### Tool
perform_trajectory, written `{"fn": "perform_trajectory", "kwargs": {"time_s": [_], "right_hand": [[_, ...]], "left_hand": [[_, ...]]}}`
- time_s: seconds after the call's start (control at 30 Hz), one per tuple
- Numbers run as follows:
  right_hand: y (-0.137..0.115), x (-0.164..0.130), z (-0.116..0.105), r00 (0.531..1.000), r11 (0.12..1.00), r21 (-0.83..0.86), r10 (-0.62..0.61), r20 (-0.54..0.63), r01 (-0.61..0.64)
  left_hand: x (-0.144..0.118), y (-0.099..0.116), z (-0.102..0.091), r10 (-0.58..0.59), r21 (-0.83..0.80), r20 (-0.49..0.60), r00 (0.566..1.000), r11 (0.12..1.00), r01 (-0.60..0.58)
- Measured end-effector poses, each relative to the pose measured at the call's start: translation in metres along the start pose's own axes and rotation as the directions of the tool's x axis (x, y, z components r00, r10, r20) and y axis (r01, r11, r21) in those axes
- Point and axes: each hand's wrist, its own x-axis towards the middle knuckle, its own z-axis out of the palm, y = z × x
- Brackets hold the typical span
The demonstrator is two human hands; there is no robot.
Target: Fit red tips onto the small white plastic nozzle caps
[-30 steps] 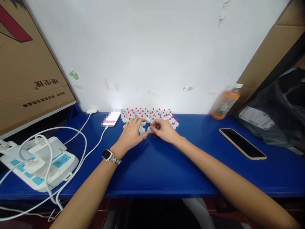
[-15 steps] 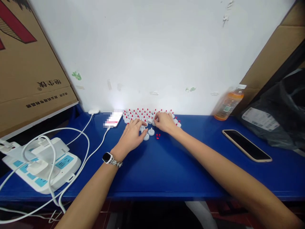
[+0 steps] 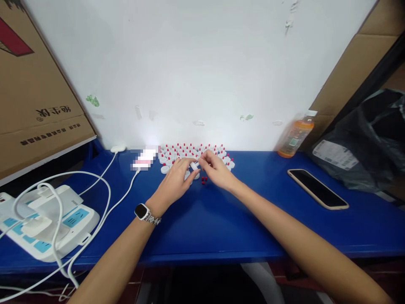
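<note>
Head view: over a blue table point(image 3: 221, 230), the left hand point(image 3: 175, 176) holds a tilted white cap point(image 3: 194, 166) between its thumb and forefinger. The right hand point(image 3: 219, 169) meets it from three o'clock, fingertips drawn narrow at the cap's upper end; I cannot tell whether they grip anything. Taking the hands as the dial's centre, rows of red-tipped white caps point(image 3: 163, 159) stand around twelve o'clock, near the wall point(image 3: 202, 76), and three loose red tips point(image 3: 203, 182) lie close by at five. Farther out, a bottle point(image 3: 295, 138) leans between two and three, a phone point(image 3: 318, 188) lies just past three, and a power strip point(image 3: 79, 231) sits between eight and nine.
</note>
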Motion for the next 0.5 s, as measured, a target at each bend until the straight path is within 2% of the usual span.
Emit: {"fn": "perform_trajectory", "kwargs": {"time_s": [0.1,0.2,0.27,0.33,0.43,0.5], "right_hand": [[-0.003,-0.004,-0.005,0.991,0.975,-0.190,-0.103,0.091,0.118],[-0.002,-0.002,-0.007,0.988,0.978,-0.164,-0.111,0.103,0.127],[0.000,0.000,-0.005,0.993,0.995,-0.080,-0.050,0.105,0.058],[0.002,0.002,-0.002,0.991,0.998,0.021,0.057,0.124,-0.060],[0.005,0.004,0.003,0.970,0.960,0.172,0.197,0.141,-0.220],[0.007,0.004,0.001,0.960,0.936,0.222,0.248,0.129,-0.272]], "left_hand": [[-0.002,0.001,-0.002,0.048,-0.020,0.021,0.999,0.999,-0.047],[-0.001,0.003,-0.006,0.081,-0.012,0.015,0.997,0.997,-0.081],[0.000,0.006,-0.009,0.103,0.020,0.014,0.995,0.994,-0.103],[0.001,0.009,-0.011,0.132,0.071,0.029,0.991,0.989,-0.133],[0.002,0.013,-0.014,0.161,0.167,0.067,0.985,0.971,-0.170],[0.003,0.014,-0.016,0.168,0.219,0.081,0.982,0.959,-0.182]]}}
